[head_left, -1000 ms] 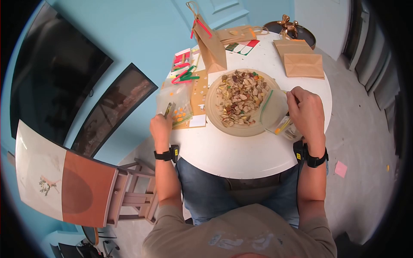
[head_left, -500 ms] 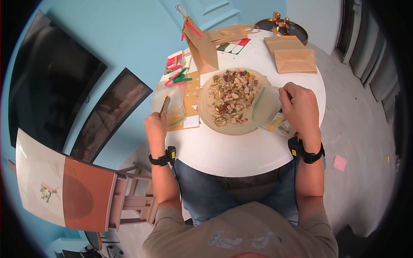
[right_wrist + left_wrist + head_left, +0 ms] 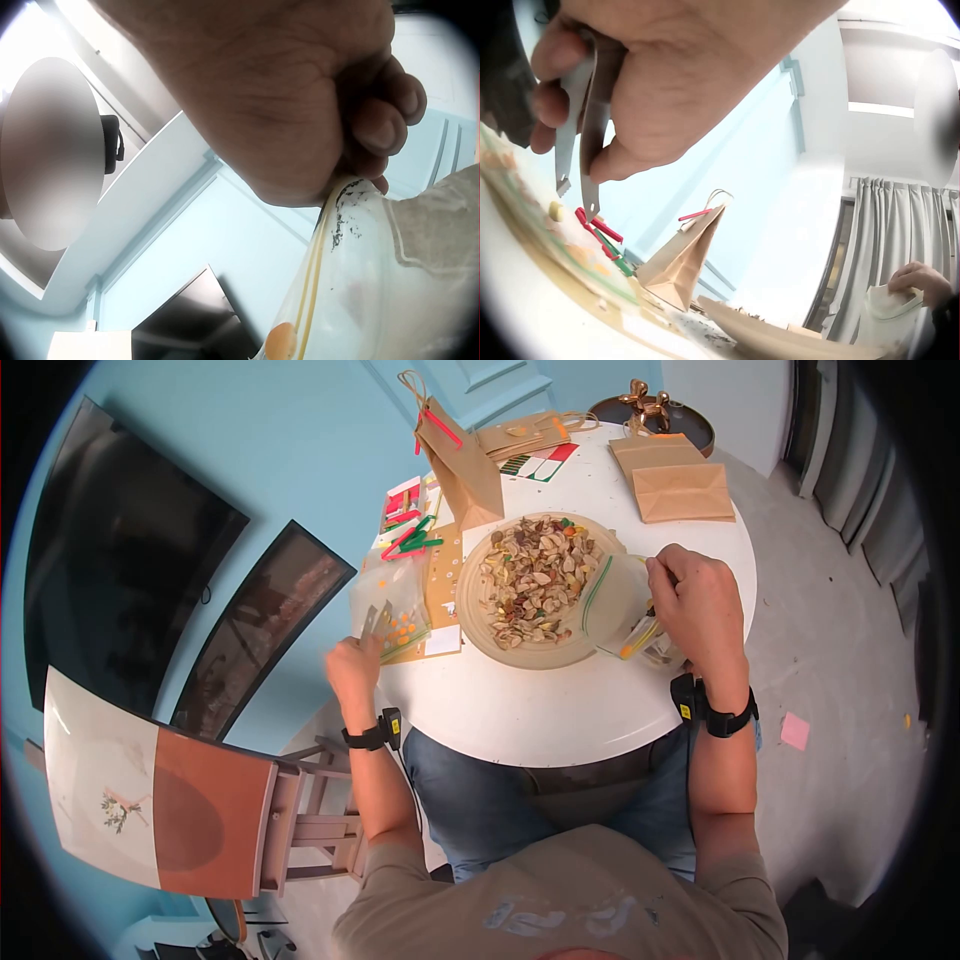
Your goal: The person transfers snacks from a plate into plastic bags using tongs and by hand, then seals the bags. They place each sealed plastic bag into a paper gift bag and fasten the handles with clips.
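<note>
My left hand (image 3: 352,670) grips a pair of metal tongs (image 3: 592,127), its two arms spread apart with nothing between the tips. They hang close over a clear zip bag (image 3: 385,585) of small orange pieces at the table's left. My right hand (image 3: 698,600) pinches the top edge of another clear zip bag (image 3: 360,262), which tilts with its mouth towards the plate. An orange piece (image 3: 282,341) shows by its yellow seal line. Between the hands, a round plate (image 3: 505,652) bears a heap of mixed dried pieces (image 3: 535,580).
A brown paper bag (image 3: 470,490) stands upright behind the left zip bag. Red and green sticks (image 3: 410,540) lie near it. Flat paper bags (image 3: 525,435) lie at the back, and another folded paper bag (image 3: 683,495) at the back right. A white card (image 3: 443,640) lies left of the plate.
My left hand has drawn back slightly towards me and left, and the tongs' arms have spread since half a second ago. My right hand keeps its hold on its bag. The head view has shifted a little.
</note>
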`<state>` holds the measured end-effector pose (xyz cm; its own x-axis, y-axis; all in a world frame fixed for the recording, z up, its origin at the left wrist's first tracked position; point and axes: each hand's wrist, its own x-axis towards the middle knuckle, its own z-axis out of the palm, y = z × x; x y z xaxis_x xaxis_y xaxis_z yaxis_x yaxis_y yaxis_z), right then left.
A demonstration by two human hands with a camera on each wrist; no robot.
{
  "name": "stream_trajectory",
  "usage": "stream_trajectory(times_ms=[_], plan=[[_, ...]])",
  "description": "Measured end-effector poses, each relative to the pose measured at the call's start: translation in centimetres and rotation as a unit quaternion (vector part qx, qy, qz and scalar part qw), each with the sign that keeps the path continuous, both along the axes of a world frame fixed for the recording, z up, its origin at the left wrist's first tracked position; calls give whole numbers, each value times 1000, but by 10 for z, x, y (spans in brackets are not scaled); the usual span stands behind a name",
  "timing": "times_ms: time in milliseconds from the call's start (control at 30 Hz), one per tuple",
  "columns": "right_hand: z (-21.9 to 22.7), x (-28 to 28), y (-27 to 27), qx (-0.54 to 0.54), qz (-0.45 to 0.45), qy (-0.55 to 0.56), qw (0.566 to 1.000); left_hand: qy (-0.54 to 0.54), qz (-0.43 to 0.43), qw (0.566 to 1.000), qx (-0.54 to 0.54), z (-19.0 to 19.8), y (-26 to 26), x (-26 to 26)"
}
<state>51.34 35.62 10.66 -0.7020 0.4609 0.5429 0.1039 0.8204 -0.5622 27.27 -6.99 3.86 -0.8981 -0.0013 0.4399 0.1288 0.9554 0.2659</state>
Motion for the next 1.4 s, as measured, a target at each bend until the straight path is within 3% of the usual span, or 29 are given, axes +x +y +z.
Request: stream_trajectory(times_ms=[133,300,467,567,667,733,767,833,933,1100,1200,1400], plan=[[-3,-1,0,5,0,6,1000,-63,24,998,4,-13,-2,0],[-4,-4,-2,7,0,0,1000,-51,12,999,4,-23,-10,-7],[-4,-6,-2,1,4,1,1000,-29,-9,999,10,-13,-5,4],[-4,-7,-2,3,5,5,1000,-12,-51,998,25,16,28,34],[-7,-9,-1,9,2,9,1000,15,-132,990,49,51,78,82],[-8,-9,0,12,-1,5,1000,73,-252,963,69,70,107,116],[-9,-10,0,9,-2,-1,1000,72,-254,962,72,76,120,128],[-8,-10,0,9,-3,-8,1000,36,-348,930,116,82,143,147],[-6,-9,0,9,-4,-4,1000,-2,-422,900,111,81,174,162],[-1,-4,6,9,-14,-8,1000,23,-390,917,85,70,164,139],[0,-1,11,-5,-21,9,1000,-69,-315,945,48,63,151,126],[2,10,28,-44,-63,59,995,-94,-345,934,-3,43,171,106]])
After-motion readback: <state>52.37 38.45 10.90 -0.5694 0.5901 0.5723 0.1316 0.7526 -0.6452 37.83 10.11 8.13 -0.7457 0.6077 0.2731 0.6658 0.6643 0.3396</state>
